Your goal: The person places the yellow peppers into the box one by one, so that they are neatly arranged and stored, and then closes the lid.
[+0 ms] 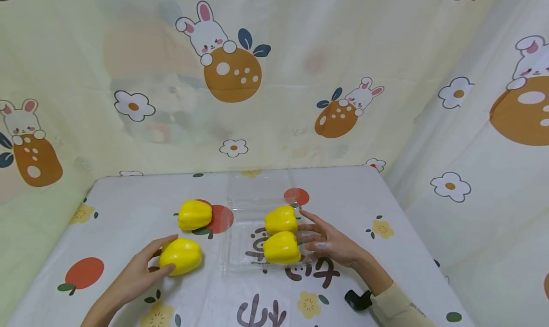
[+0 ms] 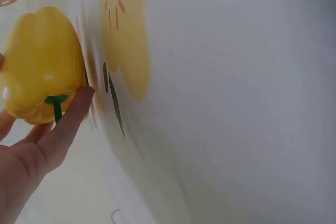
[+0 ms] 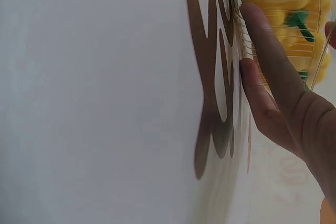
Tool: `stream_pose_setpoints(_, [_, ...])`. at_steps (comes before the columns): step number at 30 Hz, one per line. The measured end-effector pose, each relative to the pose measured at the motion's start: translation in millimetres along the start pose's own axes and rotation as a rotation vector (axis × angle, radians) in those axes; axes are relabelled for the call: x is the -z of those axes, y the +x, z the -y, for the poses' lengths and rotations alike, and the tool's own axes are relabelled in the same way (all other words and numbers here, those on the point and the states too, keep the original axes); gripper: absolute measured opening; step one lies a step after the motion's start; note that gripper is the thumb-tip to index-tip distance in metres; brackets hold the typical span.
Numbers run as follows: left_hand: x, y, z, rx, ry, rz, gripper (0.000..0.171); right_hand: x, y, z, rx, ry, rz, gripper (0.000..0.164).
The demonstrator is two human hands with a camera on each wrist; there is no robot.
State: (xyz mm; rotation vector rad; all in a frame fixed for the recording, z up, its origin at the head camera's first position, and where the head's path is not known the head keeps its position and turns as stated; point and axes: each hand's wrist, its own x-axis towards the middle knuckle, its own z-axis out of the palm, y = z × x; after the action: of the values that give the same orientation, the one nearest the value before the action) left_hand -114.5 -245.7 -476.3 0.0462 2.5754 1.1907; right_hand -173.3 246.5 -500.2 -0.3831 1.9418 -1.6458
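My left hand (image 1: 139, 270) has its grip closed around a yellow pepper (image 1: 182, 257), thumb and fingers on opposite sides, probably because its smooth round body could roll on the desk (image 1: 124, 212). A loose pepper (image 1: 195, 215) lies just behind it. My right hand (image 1: 332, 243) keeps its grip open, fingers extended along the clear box (image 1: 240, 243), I judge to steady something so light. Two boxed peppers (image 1: 281, 241) sit side by side against that right wall, leaving the left part free; the lid (image 1: 261, 186) is folded back, likely for access.

The head view makes my right fingers seem to touch those peppers; the right wrist view shows ribbed plastic between them, with stems (image 3: 300, 22) facing my hand. Only the left wrist view reveals the held pepper's stem (image 2: 56, 107), turned toward my palm.
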Motion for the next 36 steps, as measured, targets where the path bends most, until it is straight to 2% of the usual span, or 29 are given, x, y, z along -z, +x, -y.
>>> stream_pose_setpoints(5, [0.6, 0.0, -1.3, -0.008, -0.008, 0.011, 0.074, 2, -1, -2, 0.029, 0.006, 0.028, 0.096])
stream_pose_setpoints(11, [4.6, -0.1, -10.3, -0.01, -0.012, 0.011, 0.072, 4, -2, -2, 0.05, 0.011, 0.045, 0.097])
stream_pose_setpoints(24, [3.9, 1.1, -26.5, -0.133, -0.083, -0.025, 0.067, 1, -1, -1, 0.028, 0.01, 0.03, 0.097])
stream_pose_setpoints(36, [-5.0, 1.7, -49.9, -0.177, -0.158, 0.03, 0.066, 2, -2, -1, 0.014, 0.013, 0.019, 0.098])
